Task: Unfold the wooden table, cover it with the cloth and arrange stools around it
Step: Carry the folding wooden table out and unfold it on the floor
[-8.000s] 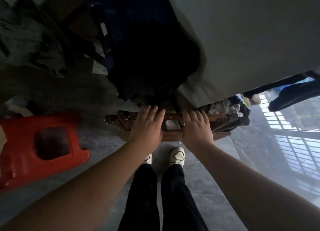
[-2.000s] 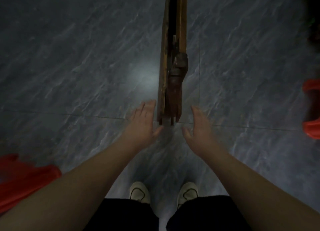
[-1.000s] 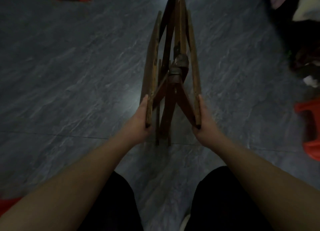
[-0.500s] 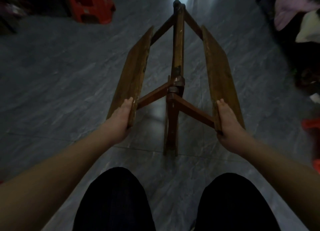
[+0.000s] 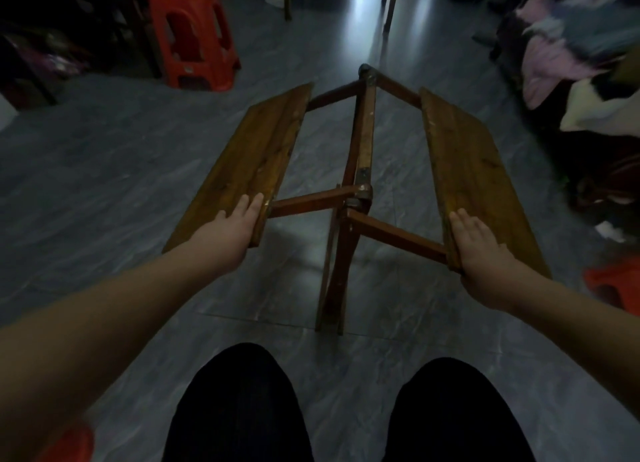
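table: wooden table (image 5: 360, 171) stands on the floor (image 5: 104, 171) in front of the person, partly opened, central frame upright, cross bars running out to both sides
left leaf: left leaf (image 5: 256, 157) spread away from the frame, tilted, near end held
right leaf: right leaf (image 5: 464, 164) spread out to the other side, also tilted, well apart from the left one
left hand: left hand (image 5: 230, 228) holds the near end of the left leaf, fingers flat on top by the inner edge, thumb hidden
right hand: right hand (image 5: 481, 254) holds the near end of the right leaf, fingers flat on top, palm over the inner corner, thumb hidden
stools: red stool (image 5: 192, 36) upright at far left, well apart from the table; second red stool (image 5: 613, 281) cut by the right edge, near the right leaf
bottom left: red object (image 5: 69, 442), too cropped to tell what
fabrics: heap of fabrics (image 5: 571, 53) at far right, blurred; cannot tell which is the cloth
person: knees in black trousers (image 5: 239, 409) at bottom centre
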A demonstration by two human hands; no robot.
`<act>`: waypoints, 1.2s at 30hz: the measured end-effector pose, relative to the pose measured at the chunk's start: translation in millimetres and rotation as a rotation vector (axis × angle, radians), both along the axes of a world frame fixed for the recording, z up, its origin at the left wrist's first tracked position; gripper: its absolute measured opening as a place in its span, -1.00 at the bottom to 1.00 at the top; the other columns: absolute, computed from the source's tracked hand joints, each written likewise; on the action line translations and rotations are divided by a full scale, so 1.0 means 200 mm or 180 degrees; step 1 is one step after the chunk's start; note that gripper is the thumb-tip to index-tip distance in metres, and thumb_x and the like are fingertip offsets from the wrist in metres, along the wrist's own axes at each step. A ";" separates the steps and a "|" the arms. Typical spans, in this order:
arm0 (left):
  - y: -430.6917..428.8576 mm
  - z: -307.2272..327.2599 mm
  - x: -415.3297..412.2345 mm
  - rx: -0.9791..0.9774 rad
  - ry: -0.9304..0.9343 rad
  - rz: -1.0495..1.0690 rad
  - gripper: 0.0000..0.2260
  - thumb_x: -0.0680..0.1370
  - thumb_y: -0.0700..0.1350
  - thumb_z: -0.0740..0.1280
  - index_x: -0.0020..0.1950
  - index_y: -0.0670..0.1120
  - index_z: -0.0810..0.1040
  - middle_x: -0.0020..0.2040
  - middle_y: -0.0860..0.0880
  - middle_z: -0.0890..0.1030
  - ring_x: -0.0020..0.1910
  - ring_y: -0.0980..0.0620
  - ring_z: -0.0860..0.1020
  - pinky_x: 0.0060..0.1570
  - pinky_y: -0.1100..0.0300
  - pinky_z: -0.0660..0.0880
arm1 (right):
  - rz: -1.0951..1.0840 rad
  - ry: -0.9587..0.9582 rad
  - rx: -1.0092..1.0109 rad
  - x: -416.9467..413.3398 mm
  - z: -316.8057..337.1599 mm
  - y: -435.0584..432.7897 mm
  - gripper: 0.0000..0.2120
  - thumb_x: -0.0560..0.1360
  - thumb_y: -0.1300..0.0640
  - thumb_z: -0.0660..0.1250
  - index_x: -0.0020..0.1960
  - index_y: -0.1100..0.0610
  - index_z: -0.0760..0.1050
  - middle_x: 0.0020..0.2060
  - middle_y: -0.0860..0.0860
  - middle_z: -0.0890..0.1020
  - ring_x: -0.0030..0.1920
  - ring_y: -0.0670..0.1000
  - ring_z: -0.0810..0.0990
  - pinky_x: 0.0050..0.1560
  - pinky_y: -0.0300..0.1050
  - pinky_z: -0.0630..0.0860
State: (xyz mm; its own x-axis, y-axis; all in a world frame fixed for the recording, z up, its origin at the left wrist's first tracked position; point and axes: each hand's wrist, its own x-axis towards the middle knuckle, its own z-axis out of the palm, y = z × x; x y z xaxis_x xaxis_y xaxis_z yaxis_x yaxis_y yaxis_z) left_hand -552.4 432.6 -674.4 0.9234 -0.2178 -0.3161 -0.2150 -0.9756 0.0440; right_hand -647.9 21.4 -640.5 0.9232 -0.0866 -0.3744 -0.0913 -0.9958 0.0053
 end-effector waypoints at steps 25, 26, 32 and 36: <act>-0.09 0.45 0.04 0.1002 -0.0127 0.0027 -0.06 0.51 -0.30 0.30 0.58 0.10 -0.33 0.63 -0.07 -0.17 0.42 -0.44 0.24 0.25 -0.30 0.43 | 0.0249 0.0229 -0.1215 0.18 0.47 0.29 -0.01 0.50 0.33 0.30 0.57 0.06 -0.40 0.58 0.02 -0.30 0.58 0.19 -0.20 0.40 0.51 0.12; -0.13 0.46 0.03 0.1013 -0.0135 0.0013 -0.07 0.51 -0.29 0.31 0.58 0.11 -0.32 0.63 -0.07 -0.17 0.42 -0.45 0.24 0.25 -0.31 0.42 | 0.0287 0.0203 -0.1280 0.19 0.48 0.31 -0.01 0.50 0.33 0.31 0.58 0.06 -0.39 0.58 0.02 -0.29 0.58 0.20 -0.20 0.39 0.53 0.10; -0.31 0.53 0.01 0.1073 -0.0073 0.0040 -0.03 0.50 -0.29 0.37 0.59 0.08 -0.30 0.62 -0.10 -0.19 0.41 -0.50 0.23 0.21 -0.34 0.45 | 0.0298 0.0238 -0.1449 0.21 0.49 0.37 0.00 0.48 0.29 0.35 0.58 0.06 -0.35 0.59 0.05 -0.27 0.58 0.23 -0.19 0.35 0.60 0.09; -0.40 0.60 -0.05 0.1135 -0.0016 0.0000 -0.03 0.50 -0.27 0.39 0.60 0.06 -0.30 0.62 -0.10 -0.21 0.46 -0.53 0.09 0.24 -0.40 0.40 | 0.0325 0.0213 -0.1449 0.16 0.46 0.42 0.02 0.47 0.19 0.41 0.58 0.08 -0.32 0.59 0.10 -0.24 0.57 0.28 -0.18 0.32 0.63 0.09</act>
